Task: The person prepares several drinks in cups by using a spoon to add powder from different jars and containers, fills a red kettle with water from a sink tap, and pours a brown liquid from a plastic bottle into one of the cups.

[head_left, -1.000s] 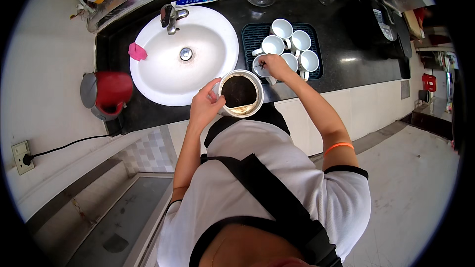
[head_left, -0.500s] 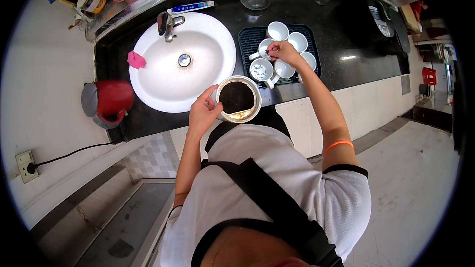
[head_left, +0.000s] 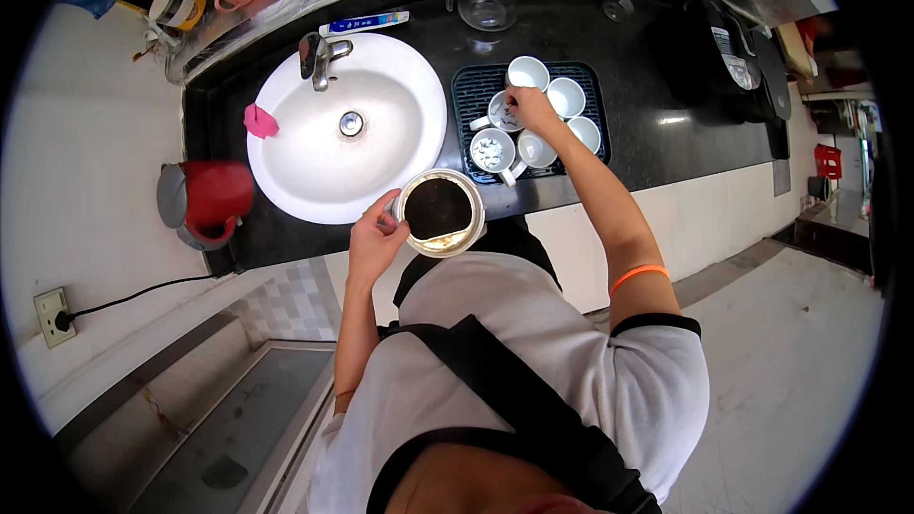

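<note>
My left hand (head_left: 375,243) is closed on the side of a round silver tin (head_left: 481,221), held upright at the counter's front edge. Dark loose bits like tea leaves (head_left: 436,207) fill most of it. My right hand (head_left: 533,108) reaches over several white cups on a dark ribbed drying mat (head_left: 461,86). Its fingertips are pinched together between the back cup (head_left: 527,70) and a left cup (head_left: 497,114) with dark flecks inside; whatever they hold is hidden. Dark flecks also lie in the front-left cup (head_left: 491,150). The other cups (head_left: 566,95) stand close by on the mat.
Left of the mat is a white oval sink (head_left: 400,162) with a faucet (head_left: 324,62). A red kettle (head_left: 214,200) and pink cloth (head_left: 259,121) lie further left. Behind stand a glass pitcher (head_left: 487,0) and toothpaste box (head_left: 367,23); a black appliance (head_left: 709,57) is right.
My right hand has shifted slightly left over the cups, and more flecks show in the left cup. The tin has moved a little left and nearer to me in the picture.
</note>
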A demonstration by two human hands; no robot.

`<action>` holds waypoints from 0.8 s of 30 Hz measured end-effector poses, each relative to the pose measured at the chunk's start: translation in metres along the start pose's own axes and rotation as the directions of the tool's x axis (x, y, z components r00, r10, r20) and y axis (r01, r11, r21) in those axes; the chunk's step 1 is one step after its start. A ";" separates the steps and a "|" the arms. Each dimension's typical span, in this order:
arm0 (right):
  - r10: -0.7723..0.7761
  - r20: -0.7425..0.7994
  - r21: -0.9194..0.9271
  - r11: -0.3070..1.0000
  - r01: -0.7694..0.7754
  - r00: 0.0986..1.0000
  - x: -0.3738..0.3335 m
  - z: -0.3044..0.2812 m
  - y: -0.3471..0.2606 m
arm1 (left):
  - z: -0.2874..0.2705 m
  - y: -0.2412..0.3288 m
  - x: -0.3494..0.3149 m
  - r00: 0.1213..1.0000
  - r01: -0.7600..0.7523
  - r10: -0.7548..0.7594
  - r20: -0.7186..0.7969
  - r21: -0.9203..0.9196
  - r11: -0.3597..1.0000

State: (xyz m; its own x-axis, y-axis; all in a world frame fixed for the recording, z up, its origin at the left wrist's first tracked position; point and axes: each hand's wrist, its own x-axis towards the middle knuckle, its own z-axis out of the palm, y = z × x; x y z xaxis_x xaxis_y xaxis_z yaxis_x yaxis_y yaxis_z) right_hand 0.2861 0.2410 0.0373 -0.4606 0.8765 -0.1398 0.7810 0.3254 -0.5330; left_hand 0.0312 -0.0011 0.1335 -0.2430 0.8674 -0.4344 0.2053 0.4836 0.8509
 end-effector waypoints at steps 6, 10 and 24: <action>0.116 0.228 0.651 0.720 -0.239 0.967 0.018 -0.021 0.028 | 0.005 0.002 -0.002 0.999 0.019 -0.020 -0.048 -0.025 1.000; 0.163 0.115 0.662 0.723 -0.197 0.980 0.037 -0.036 0.044 | 0.007 0.002 -0.001 0.998 0.022 -0.023 -0.064 -0.018 1.000; -0.012 -0.077 0.168 0.985 0.025 0.997 0.049 -0.028 0.052 | 0.024 0.014 -0.009 0.979 0.089 -0.093 -0.183 -0.034 0.995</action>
State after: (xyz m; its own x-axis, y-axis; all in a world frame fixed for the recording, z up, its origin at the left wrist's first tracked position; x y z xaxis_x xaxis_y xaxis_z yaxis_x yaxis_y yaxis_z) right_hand 0.3157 0.3112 0.0265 -0.4358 0.8974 -0.0685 0.6871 0.2827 -0.6693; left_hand 0.0589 0.0006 0.1420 -0.4302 0.7823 -0.4505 0.1509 0.5544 0.8185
